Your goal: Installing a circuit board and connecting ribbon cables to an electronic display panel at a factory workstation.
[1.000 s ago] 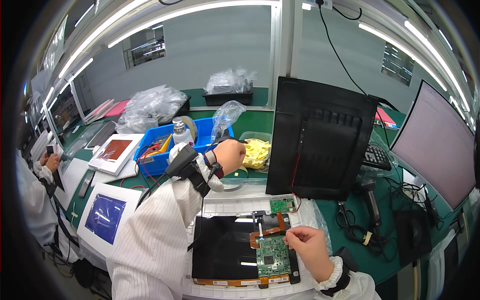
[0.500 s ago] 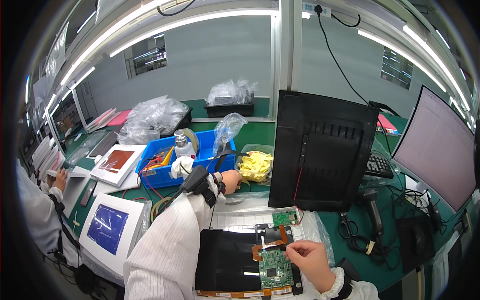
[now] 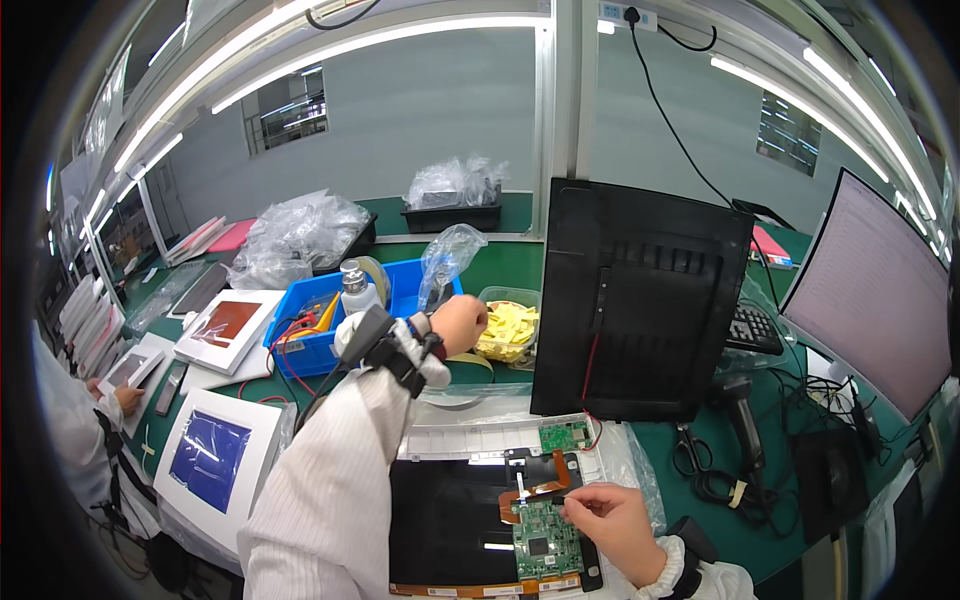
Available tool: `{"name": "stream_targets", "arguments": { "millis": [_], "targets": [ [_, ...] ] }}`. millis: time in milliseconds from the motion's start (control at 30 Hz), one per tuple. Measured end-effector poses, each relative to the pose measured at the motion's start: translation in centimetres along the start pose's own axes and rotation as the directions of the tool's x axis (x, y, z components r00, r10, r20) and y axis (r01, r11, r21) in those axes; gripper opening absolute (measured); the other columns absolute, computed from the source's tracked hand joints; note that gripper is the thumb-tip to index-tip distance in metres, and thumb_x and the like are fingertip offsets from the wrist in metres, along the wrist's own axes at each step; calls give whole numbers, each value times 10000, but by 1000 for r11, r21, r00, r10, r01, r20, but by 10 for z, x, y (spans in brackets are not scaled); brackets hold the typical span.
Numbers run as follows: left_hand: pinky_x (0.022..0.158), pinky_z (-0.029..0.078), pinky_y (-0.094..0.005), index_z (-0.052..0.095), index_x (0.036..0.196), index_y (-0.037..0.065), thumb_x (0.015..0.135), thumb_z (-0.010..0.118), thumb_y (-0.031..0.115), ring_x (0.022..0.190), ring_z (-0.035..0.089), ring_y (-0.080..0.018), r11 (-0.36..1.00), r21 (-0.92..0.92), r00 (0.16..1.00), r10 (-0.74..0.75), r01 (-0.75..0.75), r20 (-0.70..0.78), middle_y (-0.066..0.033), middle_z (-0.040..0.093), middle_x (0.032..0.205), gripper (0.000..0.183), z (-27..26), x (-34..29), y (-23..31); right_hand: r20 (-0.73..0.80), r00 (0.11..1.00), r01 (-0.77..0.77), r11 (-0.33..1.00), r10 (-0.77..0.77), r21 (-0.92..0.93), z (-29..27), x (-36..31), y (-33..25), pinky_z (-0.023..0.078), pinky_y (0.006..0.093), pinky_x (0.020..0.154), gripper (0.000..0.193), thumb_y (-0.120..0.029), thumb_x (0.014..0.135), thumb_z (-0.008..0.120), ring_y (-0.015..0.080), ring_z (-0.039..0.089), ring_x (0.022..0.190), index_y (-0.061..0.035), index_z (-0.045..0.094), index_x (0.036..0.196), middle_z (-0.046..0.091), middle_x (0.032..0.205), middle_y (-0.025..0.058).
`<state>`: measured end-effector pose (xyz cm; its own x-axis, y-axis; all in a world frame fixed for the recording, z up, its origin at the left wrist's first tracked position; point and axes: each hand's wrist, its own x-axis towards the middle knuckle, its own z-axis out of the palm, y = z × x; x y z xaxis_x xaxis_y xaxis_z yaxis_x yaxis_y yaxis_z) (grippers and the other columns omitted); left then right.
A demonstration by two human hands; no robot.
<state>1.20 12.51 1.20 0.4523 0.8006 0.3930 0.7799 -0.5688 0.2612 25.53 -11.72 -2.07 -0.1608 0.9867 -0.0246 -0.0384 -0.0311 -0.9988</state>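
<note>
Circuit board (image 3: pixel 547 540) lies beside pressed-together right grip (image 3: pixel 615 522), black panel (image 3: pixel 645 320) behind, left grip's (image 3: pixel 460 324) closure unclear.

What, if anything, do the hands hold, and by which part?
Cannot be told: the right hand pinches near the green circuit board; the left hand hides its grip.

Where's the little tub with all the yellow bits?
In the head view, the tub is near the middle, between the left hand and the tall black panel on its right.
</note>
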Motion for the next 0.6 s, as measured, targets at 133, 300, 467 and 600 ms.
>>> {"name": "stream_targets", "arguments": {
  "millis": [133,300,467,600],
  "targets": [
    [675,466,-376,621,751,6,633,536,-7,770,580,-341,956,284,980,-124,76,156,-203,584,760,146,14,9,-1,-24,1000,-4,1000,3,-27,0,0,-2,460,181,610,130,-31,751,617,97,581,685,63,621,841,609,779,80],
    [680,468,-371,596,654,18,632,539,25,776,585,-317,969,223,995,-102,104,-17,-169,598,758,61,5,-8,20,-53,994,86,982,-96,-166,-1,-4,1,464,195,578,103,-31,750,618,103,585,653,50,622,813,621,751,86],
    [512,453,-291,636,717,-8,695,592,107,510,572,-175,931,-361,991,-10,57,131,-127,593,591,126,-18,-53,94,-132,858,387,794,-496,-469,-6,6,-3,442,247,547,78,-31,683,617,175,561,590,-13,620,759,591,709,88],
    [525,437,-203,641,842,-44,769,588,87,567,552,-75,607,-657,871,-128,448,475,-66,633,684,159,-42,-105,161,48,587,565,366,-808,-740,0,8,-15,453,303,559,135,-9,630,628,244,551,620,-17,577,755,555,693,93]
  ]
}}
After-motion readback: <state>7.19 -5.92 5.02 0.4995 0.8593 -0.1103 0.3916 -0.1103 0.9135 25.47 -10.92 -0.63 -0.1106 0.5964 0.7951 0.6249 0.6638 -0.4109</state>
